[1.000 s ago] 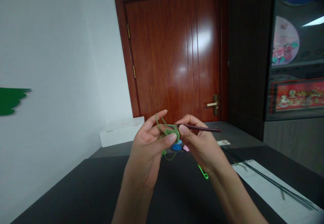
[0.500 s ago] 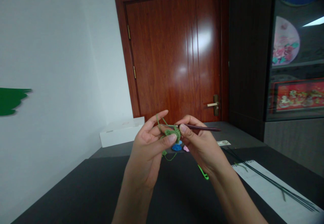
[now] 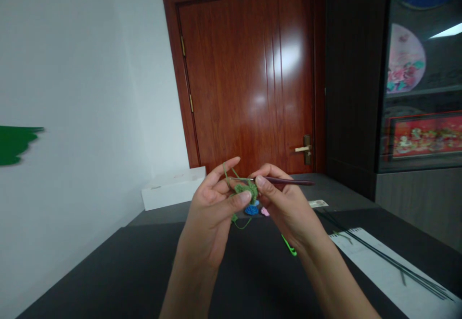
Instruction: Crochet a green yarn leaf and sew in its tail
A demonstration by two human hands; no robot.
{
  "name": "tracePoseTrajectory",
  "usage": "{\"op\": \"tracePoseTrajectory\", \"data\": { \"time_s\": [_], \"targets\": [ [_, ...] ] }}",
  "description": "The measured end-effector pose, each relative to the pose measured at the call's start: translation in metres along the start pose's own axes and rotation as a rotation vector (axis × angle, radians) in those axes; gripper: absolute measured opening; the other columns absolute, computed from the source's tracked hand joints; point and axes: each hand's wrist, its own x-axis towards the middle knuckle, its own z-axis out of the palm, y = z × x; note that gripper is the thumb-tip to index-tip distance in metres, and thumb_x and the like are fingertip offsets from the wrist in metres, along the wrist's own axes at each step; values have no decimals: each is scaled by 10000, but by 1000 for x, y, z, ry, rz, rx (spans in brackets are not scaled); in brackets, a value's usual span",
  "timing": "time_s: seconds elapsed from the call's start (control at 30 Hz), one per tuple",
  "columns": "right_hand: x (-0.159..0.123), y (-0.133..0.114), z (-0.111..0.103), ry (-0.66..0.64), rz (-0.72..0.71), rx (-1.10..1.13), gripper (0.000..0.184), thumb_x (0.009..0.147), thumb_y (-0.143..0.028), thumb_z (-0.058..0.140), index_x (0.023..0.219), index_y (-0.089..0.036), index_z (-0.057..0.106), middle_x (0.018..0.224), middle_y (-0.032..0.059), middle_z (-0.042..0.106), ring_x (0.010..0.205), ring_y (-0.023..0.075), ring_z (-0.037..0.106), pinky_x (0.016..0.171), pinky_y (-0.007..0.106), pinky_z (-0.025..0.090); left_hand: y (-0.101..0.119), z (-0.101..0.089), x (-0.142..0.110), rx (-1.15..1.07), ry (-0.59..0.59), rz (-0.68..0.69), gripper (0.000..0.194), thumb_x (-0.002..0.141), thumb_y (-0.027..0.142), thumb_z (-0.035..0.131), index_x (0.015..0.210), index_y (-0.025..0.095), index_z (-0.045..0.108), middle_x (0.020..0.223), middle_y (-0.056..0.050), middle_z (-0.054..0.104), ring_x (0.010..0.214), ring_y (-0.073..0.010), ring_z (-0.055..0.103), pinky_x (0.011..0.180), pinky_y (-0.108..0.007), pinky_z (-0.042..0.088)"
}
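Observation:
My left hand point(image 3: 211, 213) is raised above the dark table point(image 3: 137, 271) and pinches a small green crochet piece point(image 3: 246, 191) between thumb and fingers, with green yarn point(image 3: 227, 172) looped over the forefinger. My right hand point(image 3: 285, 203) grips a dark purple crochet hook point(image 3: 288, 181), its metal tip pointing left into the green piece. A loose yarn tail point(image 3: 241, 223) hangs below my hands.
On the table beyond my hands lie a blue crochet piece point(image 3: 251, 210), a pink piece point(image 3: 265, 211) and a bright green tool point(image 3: 289, 245). A white sheet point(image 3: 393, 275) with long thin needles point(image 3: 382, 255) lies at right. A white box point(image 3: 173, 187) sits before the wooden door point(image 3: 249, 73).

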Motion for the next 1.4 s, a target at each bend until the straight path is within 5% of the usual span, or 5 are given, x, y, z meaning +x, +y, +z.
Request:
{"op": "tracePoseTrajectory", "data": {
  "time_s": [0.73, 0.9, 1.2, 1.4],
  "targets": [
    [5, -1, 2, -3, -22, 34, 225, 845, -369, 792, 840, -192, 653, 740, -32, 621, 661, 89, 534, 609, 212, 413, 1, 9, 2, 127, 52, 163, 698, 738, 67, 838, 1371, 132, 551, 768, 10, 705, 793, -133, 681, 813, -247, 555],
    [7, -1, 3, 155, -292, -84, 221, 941, -328, 663, 791, -204, 557, 692, -40, 598, 640, 98, 538, 629, 233, 434, 0, 9, -1, 222, 66, 196, 666, 755, 65, 820, 1368, 141, 570, 777, 19, 688, 747, -102, 642, 735, -197, 525],
    [-8, -13, -3, 385, -654, -723, 238, 995, -323, 586, 795, -232, 494, 619, -59, 547, 530, 106, 522, 535, 250, 394, -2, -3, 5, 419, -37, 310, 494, 805, 72, 775, 1270, 196, 664, 822, 10, 683, 782, -108, 638, 721, -203, 518],
    [-7, -19, 2, 306, -429, -574, 381, 1011, -378, 556, 696, -237, 394, 511, -83, 450, 437, 85, 406, 467, 237, 331, -3, -2, -2, 479, -82, 324, 456, 818, 56, 737, 1243, 214, 685, 844, 11, 673, 800, -117, 639, 746, -230, 525]
  ]
}}
